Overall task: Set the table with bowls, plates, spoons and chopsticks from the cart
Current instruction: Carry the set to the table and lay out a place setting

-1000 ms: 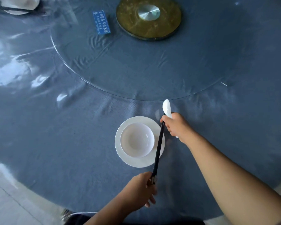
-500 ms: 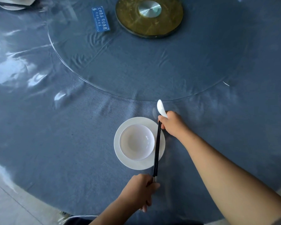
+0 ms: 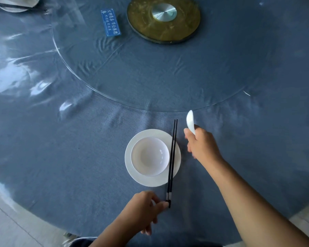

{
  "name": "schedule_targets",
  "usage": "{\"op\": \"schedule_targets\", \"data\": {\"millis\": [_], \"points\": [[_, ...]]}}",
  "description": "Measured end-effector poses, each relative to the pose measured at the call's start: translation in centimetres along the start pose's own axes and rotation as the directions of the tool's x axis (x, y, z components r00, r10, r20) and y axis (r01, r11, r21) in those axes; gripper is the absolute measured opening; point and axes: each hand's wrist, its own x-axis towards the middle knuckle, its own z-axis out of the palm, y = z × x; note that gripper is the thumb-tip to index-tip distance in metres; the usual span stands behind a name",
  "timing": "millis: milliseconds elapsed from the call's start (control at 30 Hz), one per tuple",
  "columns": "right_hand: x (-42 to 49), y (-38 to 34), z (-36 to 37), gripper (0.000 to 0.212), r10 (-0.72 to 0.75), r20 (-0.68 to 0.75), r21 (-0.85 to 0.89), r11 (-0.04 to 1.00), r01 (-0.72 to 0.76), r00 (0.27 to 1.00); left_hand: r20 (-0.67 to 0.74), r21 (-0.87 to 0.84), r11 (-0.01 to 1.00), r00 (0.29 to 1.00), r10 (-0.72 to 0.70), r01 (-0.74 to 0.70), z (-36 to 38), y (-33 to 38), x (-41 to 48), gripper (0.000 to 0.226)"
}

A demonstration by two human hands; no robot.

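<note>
Right then, a white bowl [image 3: 150,155] sat centred on a white plate [image 3: 135,175] on the round blue-clothed table [image 3: 75,166], toward its near edge. Black chopsticks [image 3: 172,154] lay as a pair across the plate's R rim, just beside the bowl. Their tips pointed away twd the glass turntable [image 3: 168,77], and their silver-banded near ends reached past the plate's near edge. L hand [image 3: 143,209] pinched those near ends btw thumb & forefinger, w/ the other fingers curled loosely below. R hand [image 3: 202,145] was to the R of the plate, apart from the chopsticks, fingers wrapped round the handle of a white spoon [image 3: 190,122]. Only the spoon's bowl end showed, sticking up out of the fist over the cloth, near the glass edge & a bit blurred. Farther back under the glass was a round brass-coloured base [image 3: 163,32] w/ a silver hub. Just L of it lay a small blue card [image 3: 111,22] w/ white characters, too small to read. In the far top-L corner was another place setting [image 3: 16,5], a white dish w/ dark chopsticks across it, partly cut off.
</note>
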Motion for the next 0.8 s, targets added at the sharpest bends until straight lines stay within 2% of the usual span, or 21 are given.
{"op": "schedule_targets", "data": {"millis": [67, 133, 200, 267, 300, 367, 433, 467, 567, 800], "points": [[-1.2, -0.3, -0.8, 0.039, -0.021, 0.007, -0.062, 0.998, 0.021, 1.000, -0.075, -0.012, 0.999, 0.996, 0.039, -0.040, -1.8, -0.5, -0.1, 0.024], [-2.7, -1.0, -1.2, 0.042, -0.027, 0.109, 0.020, 0.999, 0.025, 0.994, -0.265, -0.019, 0.995, 0.960, 0.089, -0.098, -3.9, -0.8, 0.0, 0.023], [-4.1, -1.8, -1.3, 0.041, -0.056, 0.204, 0.158, 0.987, 0.024, 0.977, -0.493, -0.031, 0.984, 0.859, 0.139, -0.177, -5.9, -0.6, 0.2, 0.016], [-5.0, -2.3, -1.0, 0.027, -0.103, 0.231, 0.199, 0.978, 0.057, 0.967, -0.620, -0.038, 0.965, 0.764, 0.181, -0.259, -7.3, 0.3, 0.4, 0.010], [-5.4, -2.4, -0.8, 0.026, -0.130, 0.240, 0.172, 0.981, 0.090, 0.962, -0.628, -0.056, 0.952, 0.752, 0.200, -0.300, -7.7, 0.8, 0.5, 0.016], [-5.7, -2.4, -0.2, 0.024, -0.183, 0.274, 0.081, 0.983, 0.166, 0.944, -0.569, -0.115, 0.929, 0.790, 0.229, -0.353, -8.1, 1.8, 1.0, 0.032], [-5.4, -2.2, 0.1, 0.021, -0.186, 0.279, 0.040, 0.982, 0.182, 0.942, -0.488, -0.112, 0.935, 0.839, 0.242, -0.335, -8.3, 2.2, 1.5, 0.044], [-5.3, -2.2, 0.2, 0.026, -0.168, 0.279, 0.029, 0.986, 0.167, 0.945, -0.461, -0.113, 0.940, 0.855, 0.238, -0.322, -8.3, 2.3, 1.8, 0.048], [-4.7, -2.3, 0.5, 0.047, -0.153, 0.311, -0.049, 0.983, 0.176, 0.938, -0.426, -0.190, 0.925, 0.876, 0.225, -0.330, -8.5, 2.2, 2.2, 0.053], [-3.4, -2.7, 1.5, 0.037, -0.171, 0.300, -0.110, 0.971, 0.212, 0.938, -0.401, -0.298, 0.869, 0.878, 0.262, -0.396, -8.0, 1.6, 2.6, 0.052]]}}
